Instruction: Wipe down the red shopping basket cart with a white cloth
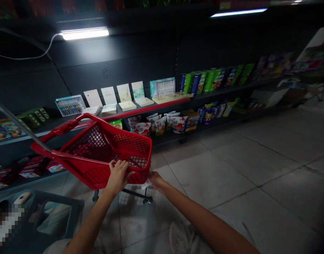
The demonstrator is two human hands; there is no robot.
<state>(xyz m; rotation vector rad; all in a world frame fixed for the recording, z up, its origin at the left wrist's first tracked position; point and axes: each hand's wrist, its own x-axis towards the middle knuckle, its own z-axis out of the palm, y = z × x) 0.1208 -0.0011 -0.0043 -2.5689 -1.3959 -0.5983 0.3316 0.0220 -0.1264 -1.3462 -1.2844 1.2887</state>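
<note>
A red plastic shopping cart [95, 169] with lattice walls stands left of centre. The fingers of my left hand [118, 175] are hooked over its near rim, close to the front end. At the front corner of the basket, just below the rim, my right hand [157, 181] has its fingers closed on a crumpled white cloth [148, 183], partly hidden and blurred. The cloth is against or very near the red plastic. Inside the basket, a thin dark strip lies on the floor.
Beyond the cart run dark shelves with thin books [124, 97], green snack bags [211, 80] and white snack bags [179, 124]. A grey-blue plastic stool [74, 208] stands at lower left. A metal pole [17, 121] crosses the cart's handle. Tiled floor [217, 169] extends right.
</note>
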